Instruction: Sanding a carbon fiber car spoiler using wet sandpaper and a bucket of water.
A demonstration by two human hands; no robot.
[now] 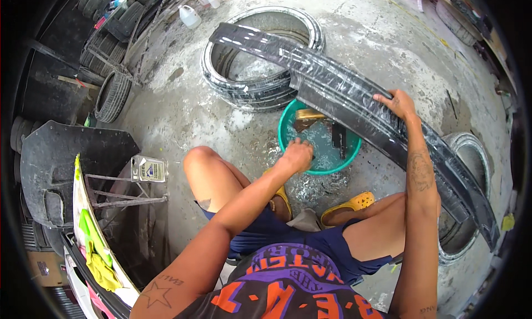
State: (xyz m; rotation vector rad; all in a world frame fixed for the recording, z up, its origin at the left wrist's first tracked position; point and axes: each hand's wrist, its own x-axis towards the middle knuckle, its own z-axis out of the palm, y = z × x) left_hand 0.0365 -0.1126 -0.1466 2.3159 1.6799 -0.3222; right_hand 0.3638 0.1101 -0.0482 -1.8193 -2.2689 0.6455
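Note:
A long, wet black plastic panel (343, 86), like a car bumper part, slants from the upper middle to the lower right. My right hand (397, 104) grips its upper edge, thumb and fingers around it. The panel's far end rests over a tire (260, 89) lying flat; its near end passes over another tire (476, 153). Below the panel stands a round teal basin (281, 128) of water. My left hand (299, 154) is at the basin's near left side, fingers curled closed; anything in them is hidden. In the basin are a yellowish-brown block-like piece (309, 114) and a black oblong piece (338, 137).
A rectangular metal can (148, 170) stands left of my knee, near a metal-framed rack (127, 200) and a yellow cloth or glove (100, 269). A large black panel (77, 169) leans at left. A white jug (189, 17) is at the back. Wet concrete floor surrounds the basin.

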